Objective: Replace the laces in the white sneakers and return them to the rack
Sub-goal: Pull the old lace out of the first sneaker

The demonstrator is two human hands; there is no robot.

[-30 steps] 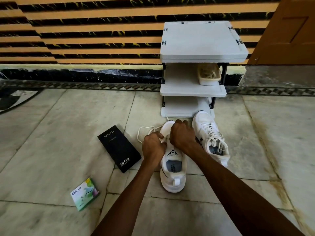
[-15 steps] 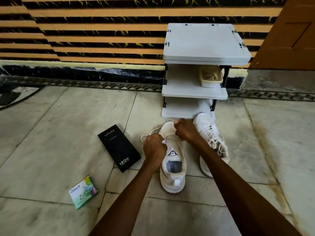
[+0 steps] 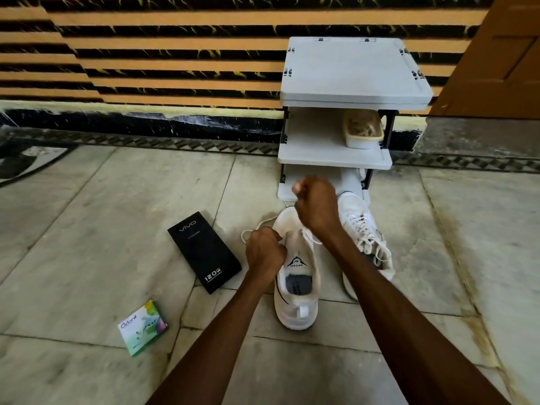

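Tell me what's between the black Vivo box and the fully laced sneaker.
The other white sneaker, with the left hand gripping its lace, in the head view.

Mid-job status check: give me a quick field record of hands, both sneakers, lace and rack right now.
left hand: grips the lace beside the near sneaker
right hand: raised over its toe, fist closed on lace
near sneaker: upright, upper tongue unlaced
second sneaker: laced, tipped sideways, toe by the rack
rack: basket on middle shelf
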